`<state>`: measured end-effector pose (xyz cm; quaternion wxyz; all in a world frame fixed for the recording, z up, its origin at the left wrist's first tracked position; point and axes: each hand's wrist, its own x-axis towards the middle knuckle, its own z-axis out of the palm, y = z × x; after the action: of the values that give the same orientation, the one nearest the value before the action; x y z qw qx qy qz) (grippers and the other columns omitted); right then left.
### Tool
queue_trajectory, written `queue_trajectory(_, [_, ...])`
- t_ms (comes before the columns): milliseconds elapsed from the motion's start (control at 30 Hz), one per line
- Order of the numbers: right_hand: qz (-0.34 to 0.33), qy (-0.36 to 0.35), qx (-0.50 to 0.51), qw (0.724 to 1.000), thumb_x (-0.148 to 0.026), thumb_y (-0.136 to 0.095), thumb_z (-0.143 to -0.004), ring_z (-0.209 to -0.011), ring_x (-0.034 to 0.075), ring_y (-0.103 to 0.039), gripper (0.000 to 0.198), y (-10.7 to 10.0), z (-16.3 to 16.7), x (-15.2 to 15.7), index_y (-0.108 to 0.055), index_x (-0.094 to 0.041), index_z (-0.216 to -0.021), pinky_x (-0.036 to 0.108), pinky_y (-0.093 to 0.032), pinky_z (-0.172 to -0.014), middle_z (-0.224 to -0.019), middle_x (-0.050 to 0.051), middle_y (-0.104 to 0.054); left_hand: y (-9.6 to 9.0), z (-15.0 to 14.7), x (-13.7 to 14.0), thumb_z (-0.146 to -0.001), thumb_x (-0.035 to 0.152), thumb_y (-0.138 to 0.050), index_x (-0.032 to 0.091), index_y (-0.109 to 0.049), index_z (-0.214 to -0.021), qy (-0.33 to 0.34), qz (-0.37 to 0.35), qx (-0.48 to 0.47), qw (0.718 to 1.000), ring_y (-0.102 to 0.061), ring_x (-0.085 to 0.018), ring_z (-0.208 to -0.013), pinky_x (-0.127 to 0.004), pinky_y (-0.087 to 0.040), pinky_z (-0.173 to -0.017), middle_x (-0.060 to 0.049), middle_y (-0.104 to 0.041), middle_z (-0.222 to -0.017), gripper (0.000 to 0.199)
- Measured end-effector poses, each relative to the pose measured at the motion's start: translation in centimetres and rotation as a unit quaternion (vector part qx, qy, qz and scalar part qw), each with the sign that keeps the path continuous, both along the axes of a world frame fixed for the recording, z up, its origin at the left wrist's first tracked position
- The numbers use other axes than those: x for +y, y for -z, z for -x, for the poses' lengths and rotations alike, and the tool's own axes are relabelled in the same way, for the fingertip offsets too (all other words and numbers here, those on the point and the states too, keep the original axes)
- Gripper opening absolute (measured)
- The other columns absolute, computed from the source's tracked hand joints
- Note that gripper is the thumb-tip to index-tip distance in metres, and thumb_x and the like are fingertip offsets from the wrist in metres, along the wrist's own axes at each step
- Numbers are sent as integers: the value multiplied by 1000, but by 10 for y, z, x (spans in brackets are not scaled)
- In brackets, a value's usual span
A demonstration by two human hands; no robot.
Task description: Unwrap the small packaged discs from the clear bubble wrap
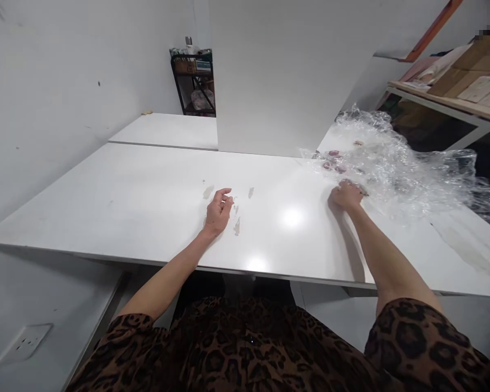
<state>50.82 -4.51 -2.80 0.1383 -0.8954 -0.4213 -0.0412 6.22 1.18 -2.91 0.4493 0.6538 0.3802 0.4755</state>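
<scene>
My left hand (219,211) rests on its side on the white tabletop (159,190), with its fingers loosely bent and apart and nothing in them. Further right, my right hand (348,195) is at the near left edge of a heap of crumpled clear plastic film (408,169). Its fingers are bent downward, and their tips are hidden, so I cannot make out what they hold. A small dark bit (364,191) shows beside that hand. Several reddish pieces (334,163) lie in or under the film just beyond it.
A tall white panel (286,76) stands along the table's far side. Behind it at left is a black shelf rack (193,76). To the right stands another table (445,100) with cardboard boxes (469,62). A white wall (65,71) borders the left side. Greyish marks stain the tabletop.
</scene>
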Motion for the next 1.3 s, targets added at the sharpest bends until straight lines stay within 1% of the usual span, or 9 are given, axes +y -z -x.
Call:
queue_trajectory(100, [-43, 112, 17, 993, -15, -45, -93, -127, 38, -54, 41, -5, -35, -2, -60, -6, -130, 54, -49, -102, -132, 28, -58, -1, -1, 1, -96, 40, -58, 23, -59, -123, -15, -14, -7, 1000, -66, -13, -78, -20, -46, -53, 0, -59, -85, 32])
queue_trajectory(433, [-158, 187, 33, 969, -14, -56, -90, -152, 42, -29, 72, -7, -81, -9, -31, -13, -157, 59, -33, -119, -165, 27, -24, -2, 0, 3, -96, 44, -59, 23, -61, -121, -44, -26, -3, 999, -66, -13, -77, -20, -45, -51, 0, -57, -84, 32])
queue_trajectory(533, [-132, 194, 129, 963, -20, -63, -87, -142, 44, -43, 53, -12, -93, -17, -55, -9, -138, 62, -34, -115, -148, 30, -47, -3, -1, 4, -96, 43, -59, 24, -61, -121, -45, -28, -3, 999, -64, -13, -74, -20, -44, -51, 0, -57, -83, 31])
queue_trajectory(667, [-153, 139, 214, 955, -41, -62, -88, -103, 40, -65, 26, -27, -99, -32, -71, -18, -98, 64, -51, -90, -95, 18, -68, -6, -3, 3, -97, 39, -59, 25, -61, -120, -41, -24, 3, 999, -65, -13, -79, -21, -45, -53, 0, -57, -84, 27])
queue_trajectory(800, [-169, 77, 256, 949, -48, -64, -87, -75, 29, -63, 31, -38, -86, -41, -69, -18, -93, 54, -54, -73, -82, 13, -65, -8, -5, 1, -96, 38, -59, 25, -60, -120, -40, -18, 2, 999, -65, -13, -76, -22, -46, -55, 1, -58, -83, 27])
queue_trajectory(900, [-43, -16, 175, 983, -46, -59, -94, -82, 29, -65, 37, -33, -56, -36, -68, -14, -109, 52, -54, -79, -98, 18, -69, -9, -6, 1, -96, 37, -59, 25, -60, -119, -42, -16, 6, 999, -65, -12, -75, -22, -47, -56, 1, -58, -83, 26])
queue_trajectory(1000, [57, -104, 75, 990, -43, -57, -97, -112, 37, -61, 41, -17, -13, -27, -63, -14, -125, 54, -50, -93, -121, 24, -64, -8, -5, 2, -96, 37, -59, 25, -60, -119, -42, -15, 11, 999, -66, -14, -78, -22, -47, -56, 0, -58, -82, 27])
queue_trajectory(1133, [110, -175, 4, 978, -30, -48, -99, -118, 37, -58, 36, -8, 22, -12, -60, -11, -126, 47, -48, -97, -123, 26, -62, -6, -4, 3, -95, 38, -58, 24, -59, -120, -47, -14, 13, 999, -65, -13, -79, -21, -45, -55, 0, -58, -84, 29])
queue_trajectory(1300, [82, -164, -57, 981, -24, -46, -100, -117, 39, -60, 37, -32, -8, 16, -60, -8, -130, 50, -46, -97, -124, 29, -62, -1, -5, -3, -97, 32, -53, 22, -60, -123, -36, 2, 46, 998, -49, -7, -57, -22, -44, -56, 0, -61, -90, 28])
